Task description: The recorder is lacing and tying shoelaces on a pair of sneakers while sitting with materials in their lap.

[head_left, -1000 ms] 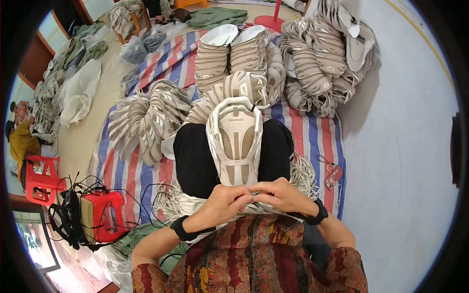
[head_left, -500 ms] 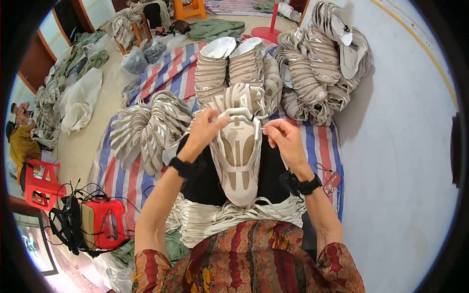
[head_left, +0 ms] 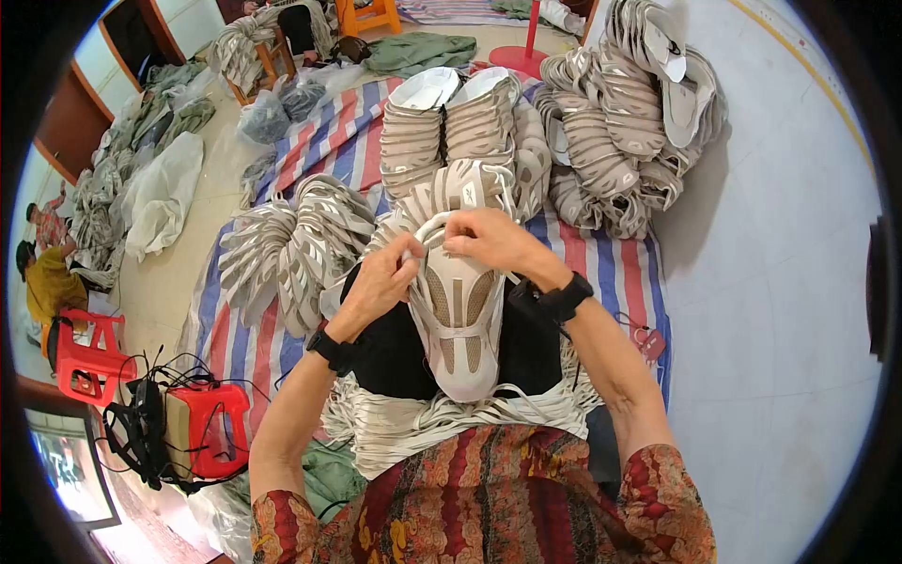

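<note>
One head-worn fisheye view looks steeply down, close over the lap, rim bending the floor [head_left: 799, 310].

Short red-and-gold patterned sleeves [head_left: 669, 498], black wristbands [head_left: 564, 299] on both wrists, bare hands [head_left: 493, 242].

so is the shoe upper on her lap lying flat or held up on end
Lying flat. The shoe upper rests lengthwise on the black-clad lap, outer face up, while the left hand and right hand work at its far end.

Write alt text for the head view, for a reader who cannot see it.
Both hands, left hand and right hand, grip the far end of a beige shoe upper lying on a black lap cloth. Stacks of similar uppers cover a striped tarp ahead.
</note>
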The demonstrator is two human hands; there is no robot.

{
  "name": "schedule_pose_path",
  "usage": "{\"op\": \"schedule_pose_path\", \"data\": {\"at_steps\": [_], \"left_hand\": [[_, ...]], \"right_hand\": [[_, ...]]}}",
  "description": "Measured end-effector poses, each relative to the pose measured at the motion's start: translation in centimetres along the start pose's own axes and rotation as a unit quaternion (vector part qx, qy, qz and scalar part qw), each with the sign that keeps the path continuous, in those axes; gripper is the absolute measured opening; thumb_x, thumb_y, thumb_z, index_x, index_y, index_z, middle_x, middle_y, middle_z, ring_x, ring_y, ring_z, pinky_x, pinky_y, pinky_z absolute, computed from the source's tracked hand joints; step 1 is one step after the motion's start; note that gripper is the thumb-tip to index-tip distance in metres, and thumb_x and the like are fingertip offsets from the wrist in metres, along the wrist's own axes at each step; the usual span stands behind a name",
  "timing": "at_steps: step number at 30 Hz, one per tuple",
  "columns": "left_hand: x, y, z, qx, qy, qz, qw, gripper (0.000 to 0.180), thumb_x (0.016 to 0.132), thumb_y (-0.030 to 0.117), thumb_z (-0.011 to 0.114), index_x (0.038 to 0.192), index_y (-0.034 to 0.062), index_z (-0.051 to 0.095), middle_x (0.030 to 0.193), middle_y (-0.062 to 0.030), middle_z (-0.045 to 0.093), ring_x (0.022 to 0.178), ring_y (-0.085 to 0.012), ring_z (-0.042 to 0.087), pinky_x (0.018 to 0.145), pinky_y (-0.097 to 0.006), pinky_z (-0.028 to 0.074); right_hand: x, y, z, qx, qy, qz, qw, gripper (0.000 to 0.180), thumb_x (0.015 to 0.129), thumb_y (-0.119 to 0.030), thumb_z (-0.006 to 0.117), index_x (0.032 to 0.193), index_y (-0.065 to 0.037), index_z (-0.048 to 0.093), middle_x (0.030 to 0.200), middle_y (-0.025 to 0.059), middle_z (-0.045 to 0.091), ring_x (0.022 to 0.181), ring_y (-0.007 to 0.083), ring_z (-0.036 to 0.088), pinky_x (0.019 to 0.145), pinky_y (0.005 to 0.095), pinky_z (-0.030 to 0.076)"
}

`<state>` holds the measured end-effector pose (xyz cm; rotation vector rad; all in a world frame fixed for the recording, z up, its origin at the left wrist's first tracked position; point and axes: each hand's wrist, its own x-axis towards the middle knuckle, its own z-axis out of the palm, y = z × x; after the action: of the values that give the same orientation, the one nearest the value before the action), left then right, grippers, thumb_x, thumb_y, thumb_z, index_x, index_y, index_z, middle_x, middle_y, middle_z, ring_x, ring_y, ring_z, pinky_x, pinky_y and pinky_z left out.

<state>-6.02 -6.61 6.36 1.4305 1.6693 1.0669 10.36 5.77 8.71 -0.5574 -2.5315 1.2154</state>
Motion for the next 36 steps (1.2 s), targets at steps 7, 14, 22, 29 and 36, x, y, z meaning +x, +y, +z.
{"op": "schedule_pose_path", "data": {"at_steps": [7,14,22,29,36], "left_hand": [[0.3,-1.4,-0.6,-0.07,-0.04,-0.026,0.996,0.003,0.077,0.006,0.049,0.078,0.0033,0.049,0.056,-0.0011,0.051,0.047,-0.0077,0.053,0.044,-0.022,0.042],[0.4,-0.9,-1.4,-0.124,-0.068,-0.035,0.989,0.016,0.069,0.012,0.06,0.075,0.0052,0.046,0.052,-0.0018,0.049,0.045,-0.0106,0.051,0.047,-0.023,0.041],[-0.9,-0.4,-0.1,0.2,0.035,0.046,0.978,0.036,0.066,0.026,0.07,0.074,0.0038,0.043,0.059,-0.0114,0.048,0.051,-0.0213,0.047,0.052,-0.031,0.041],[0.2,1.7,-1.4,0.28,0.053,0.172,0.943,0.057,0.066,0.041,0.071,0.104,0.0025,0.051,0.099,-0.0181,0.05,0.094,-0.0322,0.049,0.08,-0.04,0.04],[2.5,0.0,3.6,0.258,0.024,0.214,0.942,0.057,0.066,0.036,0.071,0.111,0.0101,0.048,0.115,-0.0196,0.04,0.099,-0.0362,0.044,0.081,-0.044,0.042]], "right_hand": [[-1.5,-0.6,0.5,0.309,-0.026,-0.025,0.95,0.018,0.081,-0.017,0.057,0.084,0.001,0.058,0.071,0.0009,0.055,0.066,0.0075,0.047,0.06,0.0237,0.041],[0.7,0.4,4.4,-0.161,0.203,-0.096,0.961,0.013,0.079,-0.016,0.055,0.078,-0.003,0.052,0.078,0.0171,0.055,0.072,0.0363,0.054,0.062,0.0432,0.042],[0.3,1.3,1.4,0.022,0.28,0.056,0.958,0.021,0.083,-0.02,0.052,0.082,0.001,0.053,0.074,0.0179,0.059,0.072,0.0337,0.057,0.062,0.0367,0.044],[-0.3,3.4,2.7,0.079,0.263,0.074,0.959,0.022,0.086,-0.022,0.05,0.085,0.0,0.053,0.07,0.0132,0.056,0.066,0.0178,0.054,0.06,0.0316,0.042],[-1.4,3.8,1.8,0.397,0.288,0.1,0.866,0.015,0.088,-0.02,0.051,0.082,-0.006,0.049,0.058,-0.006,0.038,0.045,0.001,0.033,0.039,0.0168,0.028]]}}
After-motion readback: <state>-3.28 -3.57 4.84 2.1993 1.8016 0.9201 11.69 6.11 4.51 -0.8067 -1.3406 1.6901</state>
